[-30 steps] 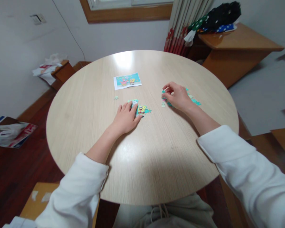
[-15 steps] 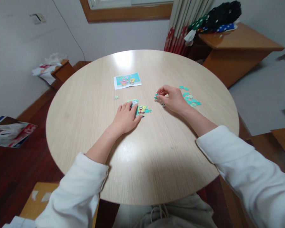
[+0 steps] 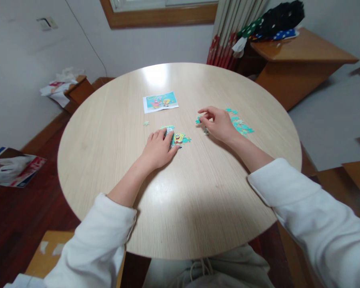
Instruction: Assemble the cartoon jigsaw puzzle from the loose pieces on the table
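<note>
My left hand [image 3: 158,149] lies flat with fingers spread over the joined part of a jigsaw puzzle [image 3: 179,138], covering its left side. A yellow cartoon figure shows on the uncovered part. To the right, my right hand [image 3: 217,123] pinches a small teal puzzle piece [image 3: 198,120] between thumb and finger, just over the table. Below those fingertips lies a pale loose piece [image 3: 206,131]. Several teal loose pieces [image 3: 242,126] are scattered beyond my right wrist. One pale piece [image 3: 146,123] sits alone above my left hand.
A printed reference picture [image 3: 161,102] lies on the round wooden table [image 3: 180,216], behind the puzzle. A wooden cabinet [image 3: 303,52] with cloths on it stands at the back right. At the left, a plastic bag [image 3: 9,168] rests on the floor.
The fingers of my right hand have shifted slightly, and the puzzle piece in them has turned a little. My left hand stays in place on the puzzle.
</note>
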Motion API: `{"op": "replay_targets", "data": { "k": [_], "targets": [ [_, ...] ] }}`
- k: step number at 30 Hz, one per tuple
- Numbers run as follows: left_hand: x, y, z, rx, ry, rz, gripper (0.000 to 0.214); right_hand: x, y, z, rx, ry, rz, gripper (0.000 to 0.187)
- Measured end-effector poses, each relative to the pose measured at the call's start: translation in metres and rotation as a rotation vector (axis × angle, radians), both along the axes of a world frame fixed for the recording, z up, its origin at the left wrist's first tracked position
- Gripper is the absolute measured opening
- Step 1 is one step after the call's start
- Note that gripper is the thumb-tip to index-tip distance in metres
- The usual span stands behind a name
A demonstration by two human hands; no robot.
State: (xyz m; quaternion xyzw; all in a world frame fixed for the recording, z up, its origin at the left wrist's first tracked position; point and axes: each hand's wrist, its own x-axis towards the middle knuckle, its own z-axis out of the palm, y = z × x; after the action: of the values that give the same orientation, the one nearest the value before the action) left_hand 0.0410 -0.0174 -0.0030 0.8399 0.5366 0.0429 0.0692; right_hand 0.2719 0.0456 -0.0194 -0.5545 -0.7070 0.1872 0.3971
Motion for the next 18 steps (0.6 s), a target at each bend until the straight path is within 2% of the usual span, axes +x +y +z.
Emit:
{"op": "replay_targets", "data": {
  "k": [5,18],
  "targets": [
    [-0.0016,0.0004,-0.0013,0.014,-0.029,-0.010,0.056,0.0000,0.0001,-0.0018,0.014,-0.008,-0.005,0.012],
    [-0.0077,0.0026,0.0077,0.005,-0.075,-0.012,0.047,-0.0014,-0.0025,-0.0017,-0.020,0.029,0.036,0.013]
  ]
}}
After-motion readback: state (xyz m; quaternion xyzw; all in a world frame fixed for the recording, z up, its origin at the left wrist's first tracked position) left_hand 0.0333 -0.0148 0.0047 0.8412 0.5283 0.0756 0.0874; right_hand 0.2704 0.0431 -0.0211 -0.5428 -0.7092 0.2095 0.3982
